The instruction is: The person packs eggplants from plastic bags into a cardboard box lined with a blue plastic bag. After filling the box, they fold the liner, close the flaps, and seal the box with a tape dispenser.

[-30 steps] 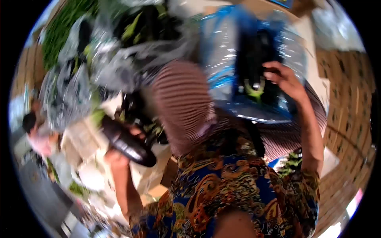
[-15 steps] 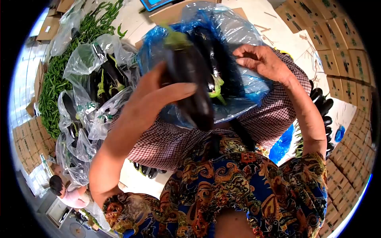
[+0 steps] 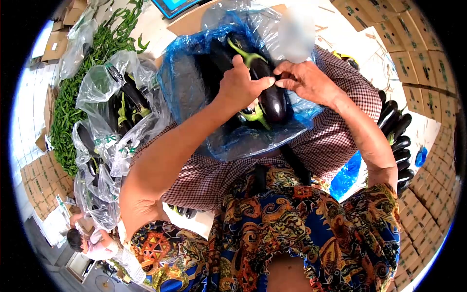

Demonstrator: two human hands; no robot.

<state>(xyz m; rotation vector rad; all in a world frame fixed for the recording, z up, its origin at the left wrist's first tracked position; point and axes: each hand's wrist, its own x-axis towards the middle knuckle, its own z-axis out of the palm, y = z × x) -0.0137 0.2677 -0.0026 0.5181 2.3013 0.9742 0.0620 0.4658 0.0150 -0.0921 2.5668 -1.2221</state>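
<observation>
The big blue bag [image 3: 194, 92] fills the upper middle of the frame, propped on the checked cloth [image 3: 340, 131] over our knees, with several dark eggplants inside. Our left hand [image 3: 241, 85] is curled round one eggplant [image 3: 272, 100] right at the bag's mouth, top centre. Our right hand [image 3: 306, 82] has its fingertips pressed together, pinching what looks like the thin rim just beside it. Our worry is that the film is flimsy: a stem could snag and tear it, or the rim could slip and the load roll off. Room's tight at left, where clear bags [image 3: 121, 97] crowd us. At right, loose eggplants [image 3: 396, 136] lie near stacked boxes [image 3: 418, 58].
</observation>
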